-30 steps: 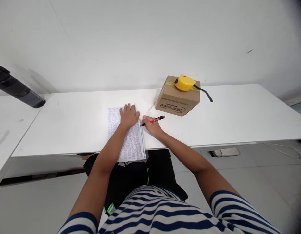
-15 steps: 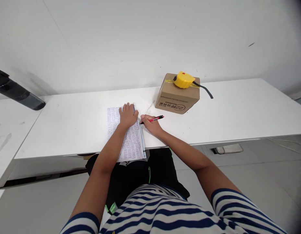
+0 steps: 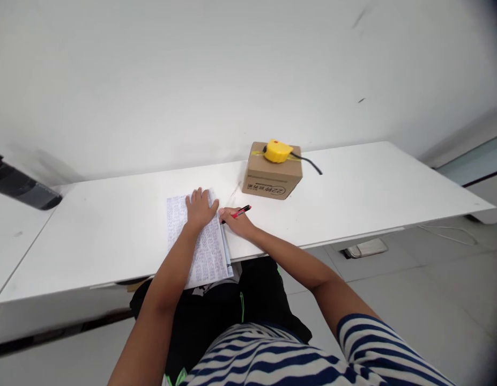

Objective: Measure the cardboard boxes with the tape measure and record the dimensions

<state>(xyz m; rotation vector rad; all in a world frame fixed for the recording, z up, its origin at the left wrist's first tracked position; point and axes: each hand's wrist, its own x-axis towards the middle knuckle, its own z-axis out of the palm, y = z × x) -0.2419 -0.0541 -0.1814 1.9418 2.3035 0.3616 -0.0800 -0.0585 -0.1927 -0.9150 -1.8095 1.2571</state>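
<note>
A sheet of paper (image 3: pixel 210 260) covered in dense handwriting lies on the white table, its lower end reaching past the front edge. Beneath its right side, a strip of another printed sheet or booklet (image 3: pixel 228 256) shows. My left hand (image 3: pixel 200 210) rests flat on the upper part of the paper, fingers spread. Just right of the paper's edge, my right hand (image 3: pixel 238 222) grips a red and black pen (image 3: pixel 242 211), its tip pointing left toward the paper. The exact contact of the tip is hidden by the fingers.
A cardboard box (image 3: pixel 268 185) stands behind my right hand, with a yellow tape measure (image 3: pixel 277 151) and its black strap on top. At the far left is a dark cylindrical object (image 3: pixel 23 185). The white table (image 3: pixel 353 193) runs along the wall.
The camera view has shifted, so the table, box and hands appear lower and a little further left. Both hands keep their places at the paper, and the pen stays in my right hand.
</note>
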